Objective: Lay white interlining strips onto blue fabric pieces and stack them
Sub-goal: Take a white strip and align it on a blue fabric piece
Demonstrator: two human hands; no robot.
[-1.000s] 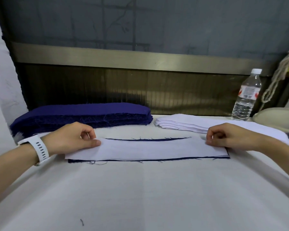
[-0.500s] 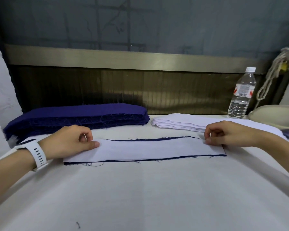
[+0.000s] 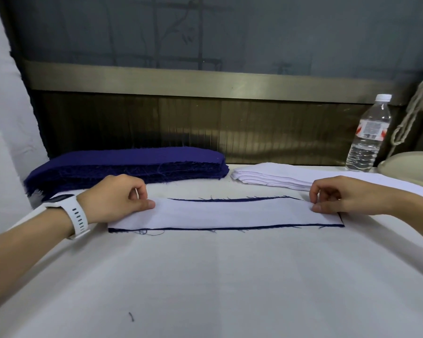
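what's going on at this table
A white interlining strip lies on a blue fabric piece on the table. A person's left hand pinches its left end, the right hand its right end. Blue edges show along both long sides. Behind lie a stack of blue pieces and a stack of white strips.

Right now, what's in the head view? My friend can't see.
The left hand and right hand pinch the ends of a white strip lying on a blue piece. Behind sit a blue stack, a white stack and a bottle.

Matt blue fabric piece (image 3: 230, 227) (frayed edges)
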